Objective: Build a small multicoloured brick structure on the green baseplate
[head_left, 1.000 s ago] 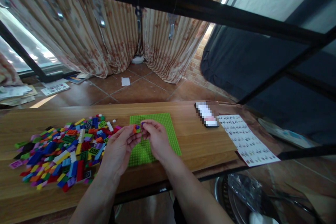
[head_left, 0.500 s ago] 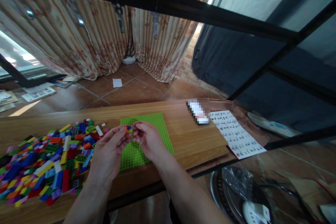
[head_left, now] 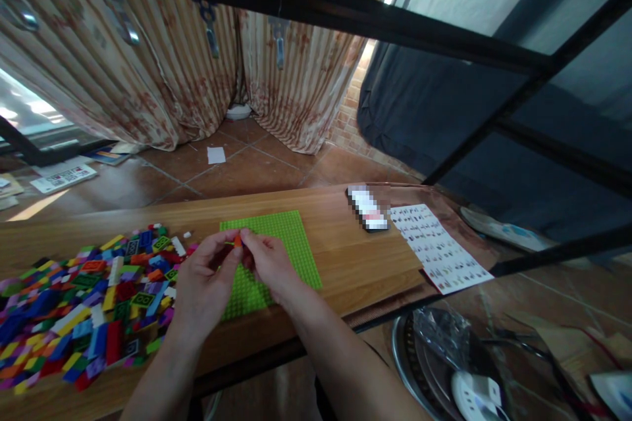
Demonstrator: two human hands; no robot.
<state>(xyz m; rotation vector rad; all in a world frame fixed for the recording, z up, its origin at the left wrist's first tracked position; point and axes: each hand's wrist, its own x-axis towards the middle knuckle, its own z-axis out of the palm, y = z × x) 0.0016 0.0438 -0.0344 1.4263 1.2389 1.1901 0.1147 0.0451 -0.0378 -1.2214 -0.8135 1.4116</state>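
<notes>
Small toy bricks [head_left: 237,241], of which an orange one shows, sit pinched between the fingertips of both hands. My left hand [head_left: 210,276] grips them from the left, thumb and forefinger closed. From the other side my right hand [head_left: 266,262] is closed on them as well, and its fingers hide most of what is held. Both hands are above a green studded baseplate [head_left: 291,243] that lies on the wooden table [head_left: 345,270]. To the left of my left hand spreads a big pile of loose, many-coloured toy bricks [head_left: 93,309].
A phone [head_left: 368,209] with a blurred screen lies right of the baseplate. Beside it a printed sheet [head_left: 442,250] hangs over the table's right end. Below stand a power strip [head_left: 476,395] and a clear plastic bag [head_left: 442,335]. A dark metal bar [head_left: 316,0] crosses above.
My fingers have turned the held bricks, so orange now faces me and the purple and green parts no longer show. The whole view has shifted slightly.
</notes>
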